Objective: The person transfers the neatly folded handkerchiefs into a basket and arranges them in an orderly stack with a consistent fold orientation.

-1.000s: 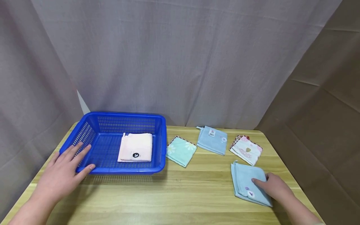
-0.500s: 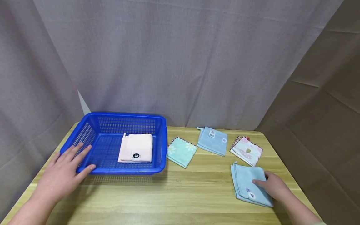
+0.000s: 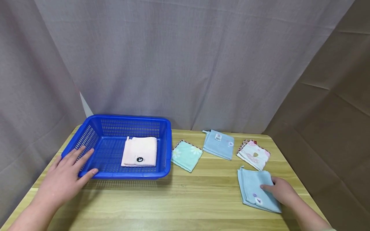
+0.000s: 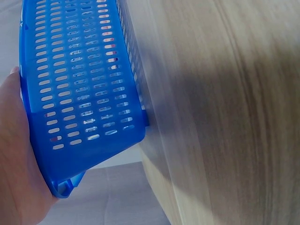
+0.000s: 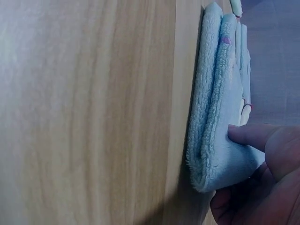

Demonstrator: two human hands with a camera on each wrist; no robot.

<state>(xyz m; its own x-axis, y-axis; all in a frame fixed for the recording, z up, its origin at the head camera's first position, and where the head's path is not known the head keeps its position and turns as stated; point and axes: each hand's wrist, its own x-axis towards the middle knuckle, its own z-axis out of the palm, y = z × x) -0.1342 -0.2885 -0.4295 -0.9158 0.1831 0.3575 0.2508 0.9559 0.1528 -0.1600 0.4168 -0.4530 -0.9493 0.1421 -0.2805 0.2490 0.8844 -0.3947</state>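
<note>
The step in hand, as judged from where I stand, is the pick-up of one folded towel. The right hand (image 3: pixel 284 191) grasps the aqua towel (image 3: pixel 255 187) by its right edge, thumb on the upper face and fingers underneath; the gripped edge appears slightly raised, while the far part lies on the surface (image 3: pixel 188 205), at its right side and just in front of the white towel (image 3: pixel 254 154). Whether these two towels touch cannot be told. The left hand (image 3: pixel 65 176) lies on the near left corner of the basket (image 3: pixel 127 175), fingers spread and extended across the rim, not clenched. The next move calls for a firm pinch through all layers, followed by a level lift; a pinch on the top layer alone could let the fold fall open. The left hand should keep light contact with the rim to steady the basket. Count of parts: one basket; two hands, one grasping and one resting; five folded towels. Of the towels, one is inside the basket, the pink towel (image 3: pixel 141 150), on the right half of the floor. Four are outside: the green towel (image 3: pixel 186 156), just beside the basket's right wall; the blue towel (image 3: pixel 218 146), bearing one label (image 3: pixel 218 137); the white towel; and the aqua towel.
</note>
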